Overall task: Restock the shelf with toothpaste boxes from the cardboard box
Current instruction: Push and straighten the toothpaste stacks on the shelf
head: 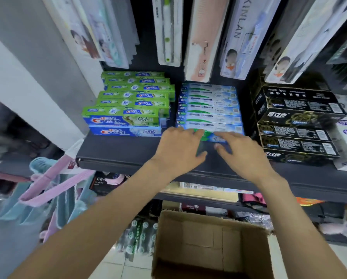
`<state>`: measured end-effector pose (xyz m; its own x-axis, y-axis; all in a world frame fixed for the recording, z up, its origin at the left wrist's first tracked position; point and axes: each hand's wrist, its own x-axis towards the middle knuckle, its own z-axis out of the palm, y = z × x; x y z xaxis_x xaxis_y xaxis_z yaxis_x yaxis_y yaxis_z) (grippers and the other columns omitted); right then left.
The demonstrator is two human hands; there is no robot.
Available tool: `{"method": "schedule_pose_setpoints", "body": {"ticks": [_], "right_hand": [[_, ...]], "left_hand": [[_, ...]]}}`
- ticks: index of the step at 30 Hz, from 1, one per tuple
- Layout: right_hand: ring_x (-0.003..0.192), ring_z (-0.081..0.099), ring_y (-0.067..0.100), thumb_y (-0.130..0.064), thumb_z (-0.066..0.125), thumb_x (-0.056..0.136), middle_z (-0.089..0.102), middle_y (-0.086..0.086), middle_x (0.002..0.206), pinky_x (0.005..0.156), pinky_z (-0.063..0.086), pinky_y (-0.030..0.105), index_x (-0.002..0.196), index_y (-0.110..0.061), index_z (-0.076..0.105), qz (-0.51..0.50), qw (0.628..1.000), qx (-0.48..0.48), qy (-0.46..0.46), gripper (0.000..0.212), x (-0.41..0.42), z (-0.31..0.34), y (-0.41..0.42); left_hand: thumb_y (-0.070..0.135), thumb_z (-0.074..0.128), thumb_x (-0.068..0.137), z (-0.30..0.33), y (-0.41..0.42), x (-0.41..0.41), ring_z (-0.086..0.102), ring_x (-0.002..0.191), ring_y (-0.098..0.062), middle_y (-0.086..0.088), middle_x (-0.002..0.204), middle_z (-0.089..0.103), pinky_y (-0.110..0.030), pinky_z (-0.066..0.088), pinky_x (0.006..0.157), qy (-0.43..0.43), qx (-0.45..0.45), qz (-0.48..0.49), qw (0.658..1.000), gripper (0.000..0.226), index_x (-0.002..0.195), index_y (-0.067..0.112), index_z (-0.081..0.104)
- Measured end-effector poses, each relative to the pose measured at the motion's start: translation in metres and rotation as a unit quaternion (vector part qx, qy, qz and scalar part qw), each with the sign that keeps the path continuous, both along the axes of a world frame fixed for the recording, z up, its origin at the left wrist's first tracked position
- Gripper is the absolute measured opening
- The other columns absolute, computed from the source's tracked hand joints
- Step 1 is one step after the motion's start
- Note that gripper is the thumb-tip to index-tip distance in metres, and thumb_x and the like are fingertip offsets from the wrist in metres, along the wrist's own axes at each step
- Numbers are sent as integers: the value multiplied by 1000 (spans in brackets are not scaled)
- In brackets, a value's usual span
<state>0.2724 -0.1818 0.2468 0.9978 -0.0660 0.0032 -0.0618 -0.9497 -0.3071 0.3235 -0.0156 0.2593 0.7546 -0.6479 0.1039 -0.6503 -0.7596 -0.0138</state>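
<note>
A stack of blue-white toothpaste boxes [208,105] with green stripes fills the middle of the dark shelf [118,152]. My left hand [178,150] and my right hand [241,154] rest with spread fingers against the front box [207,135] of that stack, at the shelf's front. Neither hand wraps around a box. Below, on the floor, stands the brown cardboard box [210,244], open at the top; what I see of its inside holds nothing.
Green and blue Crest boxes [128,109] are stacked left of the middle stack, black boxes [295,121] to the right. Toothbrush packs [200,37] hang above. Pink and blue hangers [53,190] hang at the lower left. Lower shelves hold more goods.
</note>
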Motion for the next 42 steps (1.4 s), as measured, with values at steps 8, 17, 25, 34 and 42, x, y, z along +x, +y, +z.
{"method": "schedule_pose_setpoints", "body": {"ticks": [8, 17, 25, 34, 42], "right_hand": [[106, 60, 10, -30, 51, 95, 64, -7, 118, 94, 48, 37, 130, -25, 54, 31, 968, 236, -80, 36, -5, 8, 81], [144, 15, 23, -34, 51, 95, 17, 9, 156, 115, 19, 39, 148, -20, 24, -100, 946, 292, -101, 61, 103, -27, 162], [139, 28, 19, -37, 51, 95, 29, 3, 153, 99, 23, 23, 149, -21, 21, -205, 918, 326, -93, 63, 143, -37, 165], [134, 37, 26, -37, 47, 96, 35, 7, 151, 103, 30, 33, 149, -22, 20, -245, 911, 311, -113, 62, 160, -43, 187], [141, 26, 16, -36, 51, 95, 26, 1, 155, 109, 21, 23, 149, -18, 22, -231, 909, 319, -135, 64, 167, -26, 163]], "left_hand": [[30, 57, 84, -14, 179, -15, 50, 108, -19, -4, 116, 59, -29, 39, 100, -33, -347, 115, 930, 45, 126, 13, 53], [27, 87, 63, -69, 223, 100, 34, 132, -8, -5, 151, 24, -24, 35, 110, 184, -390, 209, 877, 118, 150, 18, 7], [13, 84, 67, -87, 216, 122, 45, 111, 10, 23, 130, 35, 8, 29, 85, 218, -479, 159, 835, 113, 146, 31, 5], [12, 81, 72, -84, 230, 156, 51, 115, -2, 9, 141, 45, 7, 31, 86, 223, -457, 116, 853, 105, 148, 24, 10], [7, 79, 73, -80, 215, 148, 45, 117, 15, 5, 142, 40, -7, 38, 98, 290, -495, 77, 816, 107, 149, 24, 6]]}}
